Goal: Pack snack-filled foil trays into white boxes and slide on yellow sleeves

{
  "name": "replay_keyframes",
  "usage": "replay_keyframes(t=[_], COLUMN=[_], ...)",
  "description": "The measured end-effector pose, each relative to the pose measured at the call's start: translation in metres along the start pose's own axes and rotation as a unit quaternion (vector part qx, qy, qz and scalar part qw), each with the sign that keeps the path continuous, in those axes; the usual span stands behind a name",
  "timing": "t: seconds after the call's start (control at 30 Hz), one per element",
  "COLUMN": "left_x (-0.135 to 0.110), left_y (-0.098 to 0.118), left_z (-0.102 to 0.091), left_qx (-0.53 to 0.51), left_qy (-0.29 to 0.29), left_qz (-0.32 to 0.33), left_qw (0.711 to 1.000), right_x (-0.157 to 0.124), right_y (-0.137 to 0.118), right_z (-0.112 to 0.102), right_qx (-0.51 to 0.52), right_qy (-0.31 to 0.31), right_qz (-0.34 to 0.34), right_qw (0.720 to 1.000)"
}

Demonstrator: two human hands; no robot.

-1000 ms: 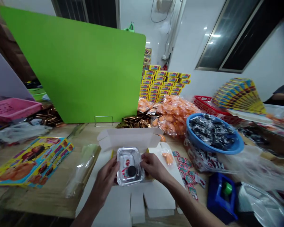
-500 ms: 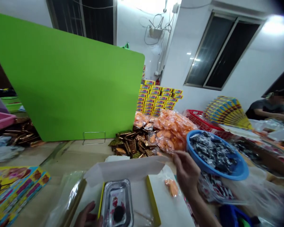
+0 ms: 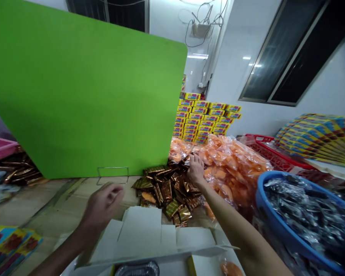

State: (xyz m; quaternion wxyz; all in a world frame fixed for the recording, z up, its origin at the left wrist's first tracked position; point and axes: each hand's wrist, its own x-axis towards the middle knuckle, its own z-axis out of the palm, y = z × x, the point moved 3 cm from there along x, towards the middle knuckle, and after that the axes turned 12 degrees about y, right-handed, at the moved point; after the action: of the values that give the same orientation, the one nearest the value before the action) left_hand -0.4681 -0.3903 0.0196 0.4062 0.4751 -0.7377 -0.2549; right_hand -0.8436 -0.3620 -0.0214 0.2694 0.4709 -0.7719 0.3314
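My right hand point(image 3: 195, 170) reaches forward onto the pile of bronze foil sachets point(image 3: 168, 191), where it meets the bagged orange packets point(image 3: 230, 168). Its fingers are among the packets, and I cannot tell whether they grip one. My left hand point(image 3: 102, 205) hangs above the wooden table point(image 3: 63, 195) with its fingers curled, holding nothing. Below both hands lies an open white cardboard box point(image 3: 152, 237). A foil tray point(image 3: 138, 270) shows only at its rim along the bottom edge. A small orange packet point(image 3: 231, 269) lies at the lower right.
A green board point(image 3: 80, 92) in a wire stand point(image 3: 112, 175) rises at the left. Behind the pile are stacked yellow boxes point(image 3: 204, 119). A blue basin point(image 3: 287, 214) of dark wrapped packets sits at the right, near a red basket point(image 3: 276, 157) and fanned yellow cards point(image 3: 316, 140).
My view has tilted upward, pushing the tray to the bottom edge. My right hand has moved forward from beside the blue basin onto the sachet pile. My left hand has risen above the table.
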Motion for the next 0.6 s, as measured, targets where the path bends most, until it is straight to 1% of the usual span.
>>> replay_keyframes(t=[0.03, 0.13, 0.2, 0.23, 0.3, 0.33, 0.37, 0.43, 0.5, 0.53, 0.57, 0.6], left_x=[0.017, 0.059, 0.076, 0.082, 0.090, 0.091, 0.092, 0.094, 0.097, 0.099, 0.101, 0.104], left_y=[0.008, 0.020, 0.019, 0.018, 0.015, 0.013, 0.010, 0.005, 0.001, 0.000, 0.000, 0.001], left_z=[0.021, 0.084, 0.119, 0.134, 0.156, 0.165, 0.171, 0.180, 0.181, 0.180, 0.176, 0.171], left_qx=[0.040, 0.123, 0.132, 0.132, 0.134, 0.138, 0.143, 0.152, 0.152, 0.146, 0.137, 0.126], left_qy=[-0.036, -0.092, -0.114, -0.121, -0.133, -0.139, -0.143, -0.146, -0.139, -0.134, -0.126, -0.116], left_qz=[0.037, 0.171, 0.214, 0.224, 0.230, 0.228, 0.222, 0.202, 0.178, 0.168, 0.158, 0.147], left_qw=[0.998, 0.973, 0.961, 0.958, 0.955, 0.954, 0.954, 0.956, 0.962, 0.966, 0.970, 0.974], right_x=[0.005, 0.013, 0.013, 0.010, 0.002, -0.003, -0.009, -0.021, -0.031, -0.034, -0.037, -0.038], right_y=[0.005, 0.020, 0.026, 0.029, 0.034, 0.036, 0.037, 0.039, 0.039, 0.037, 0.035, 0.032], right_z=[0.002, 0.000, -0.011, -0.018, -0.032, -0.039, -0.044, -0.054, -0.066, -0.075, -0.087, -0.102], right_qx=[0.007, 0.037, 0.054, 0.074, 0.148, 0.202, 0.262, 0.373, 0.444, 0.462, 0.471, 0.473], right_qy=[-0.016, -0.048, -0.042, -0.031, -0.004, 0.002, 0.001, -0.022, -0.038, -0.036, -0.026, -0.004], right_qz=[-0.003, -0.011, -0.005, 0.009, 0.062, 0.099, 0.141, 0.225, 0.296, 0.318, 0.329, 0.333], right_qw=[1.000, 0.998, 0.998, 0.997, 0.987, 0.974, 0.955, 0.900, 0.845, 0.827, 0.818, 0.816])
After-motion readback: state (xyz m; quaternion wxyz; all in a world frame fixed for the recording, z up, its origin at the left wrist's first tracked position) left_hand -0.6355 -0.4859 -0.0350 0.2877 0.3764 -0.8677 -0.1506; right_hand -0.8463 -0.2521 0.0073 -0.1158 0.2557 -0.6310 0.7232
